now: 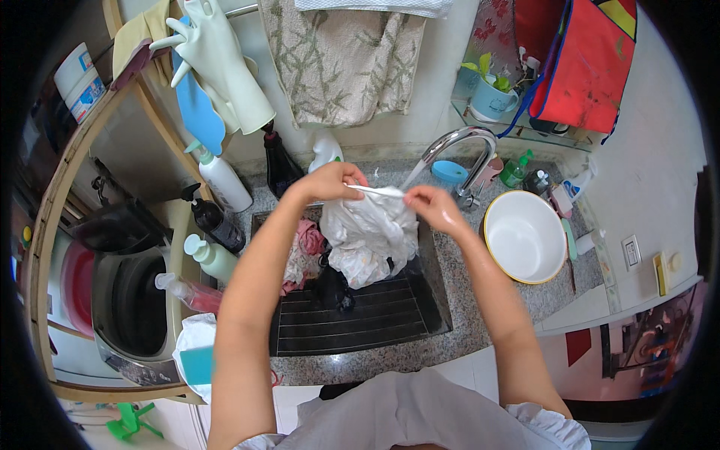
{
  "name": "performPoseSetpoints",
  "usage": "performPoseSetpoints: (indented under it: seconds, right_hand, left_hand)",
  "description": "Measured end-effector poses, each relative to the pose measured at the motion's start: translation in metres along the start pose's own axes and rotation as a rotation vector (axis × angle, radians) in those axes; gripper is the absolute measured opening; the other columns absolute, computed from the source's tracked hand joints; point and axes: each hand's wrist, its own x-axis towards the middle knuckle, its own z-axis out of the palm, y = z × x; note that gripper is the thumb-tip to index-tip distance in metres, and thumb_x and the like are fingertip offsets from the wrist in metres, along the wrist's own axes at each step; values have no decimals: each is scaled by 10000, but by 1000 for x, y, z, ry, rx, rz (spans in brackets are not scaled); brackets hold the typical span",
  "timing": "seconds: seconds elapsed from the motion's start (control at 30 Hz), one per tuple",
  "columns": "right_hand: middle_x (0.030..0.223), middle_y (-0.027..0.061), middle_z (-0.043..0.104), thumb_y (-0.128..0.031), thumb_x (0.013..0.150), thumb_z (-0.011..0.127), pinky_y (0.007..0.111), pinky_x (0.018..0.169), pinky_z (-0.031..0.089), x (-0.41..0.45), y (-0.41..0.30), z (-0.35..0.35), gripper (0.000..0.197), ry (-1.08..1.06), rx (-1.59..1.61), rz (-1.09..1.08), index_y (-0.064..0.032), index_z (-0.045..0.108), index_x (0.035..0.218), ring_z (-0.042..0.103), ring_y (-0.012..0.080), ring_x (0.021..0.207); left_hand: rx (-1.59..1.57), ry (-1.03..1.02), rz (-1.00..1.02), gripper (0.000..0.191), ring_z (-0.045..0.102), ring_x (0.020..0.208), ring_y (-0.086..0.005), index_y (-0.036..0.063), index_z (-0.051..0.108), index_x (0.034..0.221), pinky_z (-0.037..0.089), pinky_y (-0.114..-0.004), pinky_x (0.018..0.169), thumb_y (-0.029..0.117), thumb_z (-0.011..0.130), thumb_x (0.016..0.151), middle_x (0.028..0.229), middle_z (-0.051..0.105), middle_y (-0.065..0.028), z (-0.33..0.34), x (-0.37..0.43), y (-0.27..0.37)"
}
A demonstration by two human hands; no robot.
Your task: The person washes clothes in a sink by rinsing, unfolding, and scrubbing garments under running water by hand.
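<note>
My left hand (334, 181) and my right hand (432, 207) pinch the upper edge of a wet white garment (371, 230), stretching it between them. The cloth hangs over the dark sink (360, 332); its lower part is bunched and shows a faint print. Behind it, water runs from the curved chrome faucet (458, 135), close to the garment's top edge. Pink and patterned laundry (304, 256) lies in the sink at the left. Beside that sits a small black cloth item (332, 289), partly covered by the white garment.
A white basin (526, 236) with a yellow rim stands on the granite counter to the right. Pump bottles (216, 219) line the left side, near an open washing machine (135, 304). Pale rubber gloves (222, 73) and a patterned towel (346, 67) hang above.
</note>
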Motion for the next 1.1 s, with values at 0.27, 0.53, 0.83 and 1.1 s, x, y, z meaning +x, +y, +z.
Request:
performPoseSetpoints:
  seconds: [0.27,0.53,0.83,1.1]
  right_hand:
    - [890,31,535,-92,860,505,216,727,401,19,-84,-51,62,25,293,-236,-57,474,819,484,82,820]
    - [788,81,525,-150,767,531,339,643,447,11,-42,-18,148,-223,-241,-236,-51,449,840,515,199,706]
    - [681,95,586,-203,683,673,393,712,466,-17,-51,-33,142,-274,-1071,-518,-86,606,726,581,279,718]
    - [671,57,527,-199,739,675,373,848,379,-5,-156,-91,201,-2,-947,-584,-51,545,696,519,243,755]
  left_hand:
    - [-159,-144,164,350,562,846,-46,31,542,1085,435,-197,725,30,683,765,885,624,1,-33,-14,67]
    - [814,-551,-217,497,601,921,-280,92,619,1067,460,-367,804,375,737,677,1010,639,-142,44,-7,-20]
    - [1181,101,-134,217,621,866,-298,130,658,909,498,-407,712,76,578,714,886,653,-112,23,-5,41]
    - [1097,171,133,344,613,811,-337,37,640,854,478,-407,723,277,761,639,818,645,-156,-43,-38,149]
